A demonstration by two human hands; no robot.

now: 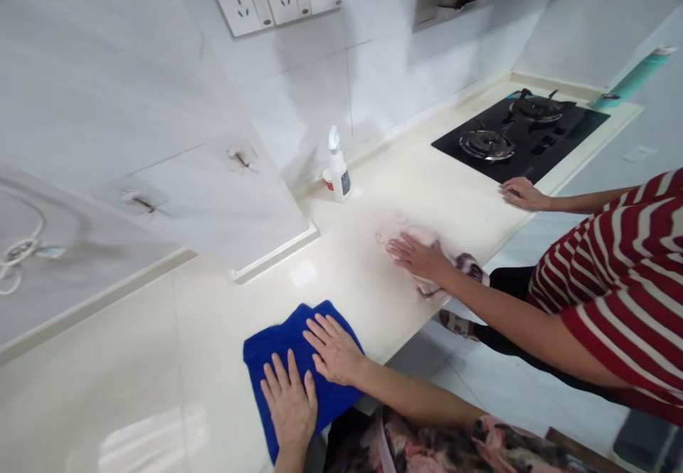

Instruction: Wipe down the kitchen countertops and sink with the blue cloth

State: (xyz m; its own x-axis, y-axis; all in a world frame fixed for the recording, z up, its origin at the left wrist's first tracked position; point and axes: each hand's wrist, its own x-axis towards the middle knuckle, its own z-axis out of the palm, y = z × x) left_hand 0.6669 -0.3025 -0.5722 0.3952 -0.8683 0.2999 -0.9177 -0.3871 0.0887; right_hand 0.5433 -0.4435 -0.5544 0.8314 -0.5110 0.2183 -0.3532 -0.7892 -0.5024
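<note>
While left hand (291, 405) lay flat, fingers spread, on blue cloth (288, 333) at seven o'clock, right hand (336, 352) spread likewise at two.

Two cloths (288, 332), two burners (486, 146)

Tabletop (213, 359), cream-coloured and glossy, with light reflections and a thin seam across its left part. A blue cloth (288, 331) lies spread near the front edge, its outline uneven. Farther right, a pale pink cloth (393, 230) with dark patches lies loosely rumpled, apart from the blue one and reaching the front edge. Towards the wall, a white spray bottle (339, 174) stands upright, just beside a small red-and-white tub (327, 180) that it partly hides. At the far end sits a black cooktop (526, 160) with two round burners (486, 146).
</note>
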